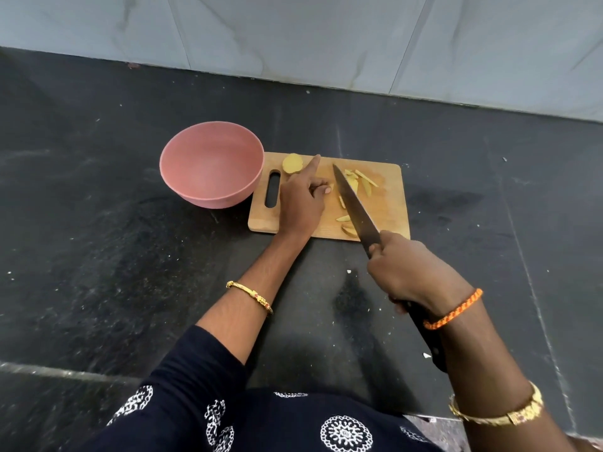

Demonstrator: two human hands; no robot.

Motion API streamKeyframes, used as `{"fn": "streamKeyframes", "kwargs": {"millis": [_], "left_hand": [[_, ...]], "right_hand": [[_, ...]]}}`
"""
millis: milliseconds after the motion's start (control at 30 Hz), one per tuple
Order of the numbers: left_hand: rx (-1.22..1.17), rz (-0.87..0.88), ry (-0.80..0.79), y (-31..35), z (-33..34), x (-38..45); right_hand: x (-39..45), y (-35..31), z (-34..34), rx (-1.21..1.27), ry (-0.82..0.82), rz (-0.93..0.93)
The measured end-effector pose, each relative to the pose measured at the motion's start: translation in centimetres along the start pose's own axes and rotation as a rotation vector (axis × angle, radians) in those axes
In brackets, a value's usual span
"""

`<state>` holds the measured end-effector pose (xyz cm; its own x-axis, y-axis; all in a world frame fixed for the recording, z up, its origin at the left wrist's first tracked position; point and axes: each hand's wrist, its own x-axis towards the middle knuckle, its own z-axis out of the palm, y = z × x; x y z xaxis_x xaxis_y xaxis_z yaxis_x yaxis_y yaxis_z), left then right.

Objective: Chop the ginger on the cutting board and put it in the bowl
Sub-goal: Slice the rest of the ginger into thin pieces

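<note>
Rectangular wooden cutting board [388,203]: pale yellow ginger strips [360,182] at 1 o'clock, round ginger chunk [292,163] at 10 | left hand [301,203] curled pinching a ginger piece, forefinger straight | right hand [408,272] grips long steel knife [354,205] | pink bowl [211,164] touching board at 9 o'clock

The left hand [301,203] covers the ginger piece it pins, the right hand [414,272] hides most of the knife handle [430,340], and the picture's six o'clock edge cuts off the sleeve [195,386].

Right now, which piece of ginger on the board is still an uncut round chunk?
The ginger chunk at the cutting board's far left corner, beside the handle slot; the others are thin slivers.
</note>
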<state>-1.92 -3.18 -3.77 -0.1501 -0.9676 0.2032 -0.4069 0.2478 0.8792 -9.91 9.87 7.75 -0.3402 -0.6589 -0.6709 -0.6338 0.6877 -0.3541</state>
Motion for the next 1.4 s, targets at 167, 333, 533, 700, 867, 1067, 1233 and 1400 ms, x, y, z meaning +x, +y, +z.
{"fn": "streamKeyframes", "kwargs": {"millis": [167,333,533,700,867,1067,1233,1400], "left_hand": [[-0.004,-0.014,-0.006,0.0,0.0,0.1],[0.004,-0.026,0.001,-0.1,0.1,0.2],[-0.003,-0.028,0.029,-0.3,0.2,0.3],[-0.027,-0.028,0.041,-0.3,0.0,0.3],[-0.033,-0.013,0.049,-0.1,-0.1,0.3],[-0.014,0.024,0.058,-0.2,-0.2,0.2],[0.024,0.034,0.053,-0.3,-0.1,0.5],[0.066,0.011,-0.019,0.2,-0.5,1.0]], "right_hand": [[-0.4,-0.6,0.0,-0.017,0.055,-0.049],[0.6,-1.0,0.7,-0.044,0.038,-0.057],[1.1,-0.9,0.8,-0.072,0.069,-0.056],[1.4,-0.9,0.7,-0.079,0.077,-0.067],[1.8,-0.9,0.8,-0.103,0.08,-0.049],[2.2,-0.3,1.5,-0.144,0.122,-0.041],[2.0,0.1,1.8,-0.126,0.068,-0.034],[1.2,0.4,1.0,-0.086,0.042,-0.032]]}}
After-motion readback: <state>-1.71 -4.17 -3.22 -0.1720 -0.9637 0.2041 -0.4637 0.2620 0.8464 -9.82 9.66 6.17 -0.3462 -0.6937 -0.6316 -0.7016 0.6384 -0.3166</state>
